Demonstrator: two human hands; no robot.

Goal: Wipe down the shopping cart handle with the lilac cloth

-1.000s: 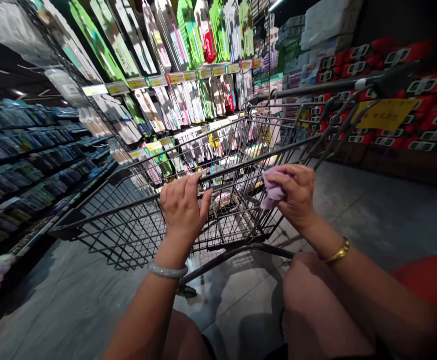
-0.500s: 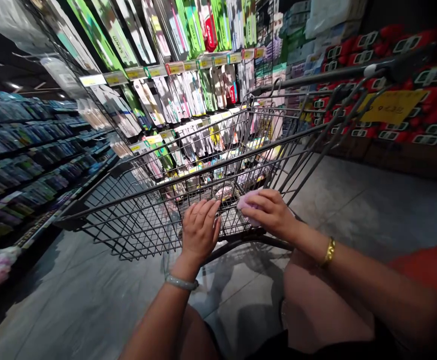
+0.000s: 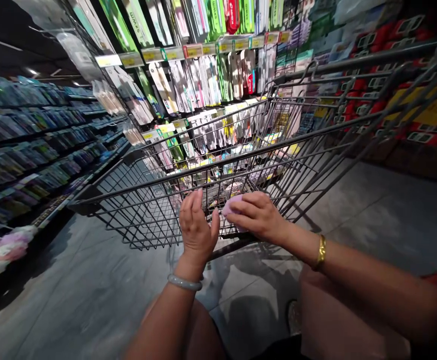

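A pale purple cloth [image 3: 232, 204], bunched up, is gripped in my right hand [image 3: 258, 216] with the fingers curled over it. My left hand [image 3: 195, 224] is raised beside it, palm turned inward, thumb apart from the fingers and nothing in it. Both hands are at the near side of a grey wire shopping cart [image 3: 143, 187]. Whether either hand touches the wires I cannot tell. A bangle circles my left wrist and a gold bracelet my right.
Behind the cart stands a rack of packaged goods [image 3: 188, 90] with price strips. Shelves of hanging packs [image 3: 34, 145] run along the left. Red packages [image 3: 372, 65] are stacked at the right. Fluffy pastel items [image 3: 10, 247] hang low at the left edge. The floor is grey tile.
My right hand and the purple cloth have moved left, closer to my left hand. The left thumb now stands farther from the fingers. The view has shifted, moving the rack rightward.
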